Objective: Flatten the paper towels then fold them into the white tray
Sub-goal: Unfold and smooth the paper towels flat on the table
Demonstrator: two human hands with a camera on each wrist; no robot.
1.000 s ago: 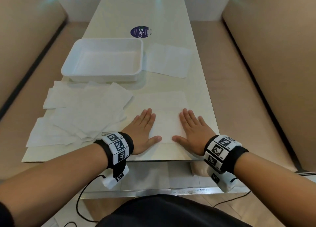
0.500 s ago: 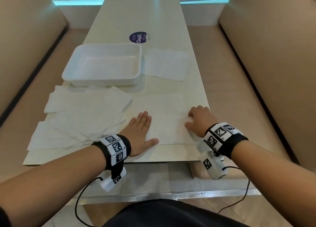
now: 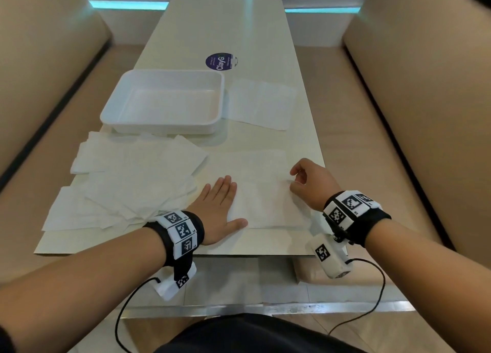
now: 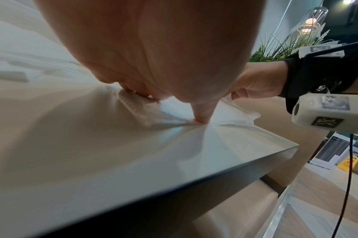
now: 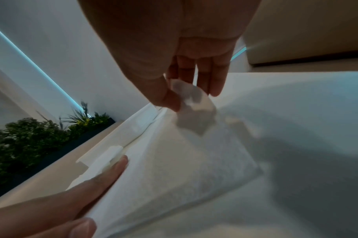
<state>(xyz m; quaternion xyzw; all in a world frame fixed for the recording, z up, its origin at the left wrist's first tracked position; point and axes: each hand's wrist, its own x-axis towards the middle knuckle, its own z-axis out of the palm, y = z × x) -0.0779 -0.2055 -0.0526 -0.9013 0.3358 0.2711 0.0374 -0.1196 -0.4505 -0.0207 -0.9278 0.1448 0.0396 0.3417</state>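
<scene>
White paper towel (image 3: 261, 193) lies flat on the table (image 3: 233, 33), on the near side of the white tray (image 3: 164, 104), btwn the two hands. Tray looks empty, so nothing's folded into it yet.

Left hand (image 3: 220, 206): fingers straight, palm down, pressing the towel's left edge to the table. Not grasping, just pinning.

Right hand (image 3: 312, 183): thumb + fingers pinching the towel's right edge; right wrist view shows that bit of towel (image 5: 191, 99) lifted off the table w/ the rest of the sheet flat.

Key relation: pinched edge is on the side away from the left hand, pinned edge opposite it. Towel's long axis looks like it runs near-to-far toward the tray, but that's a wide-angle read, low confidence. My guess: step in hand is the first fold, right edge carried over toward the left hand, crease running toward the tray. Right hand is the mover, left the anchor.

Risk: thin sheet, may drag or skew if the left palm lets up.

Also near tray: loose pile of towels (image 3: 127, 182) on its near-left side, one more sheet (image 3: 261, 104) just beside its right wall, round sticker (image 3: 221, 61) beyond it.
</scene>
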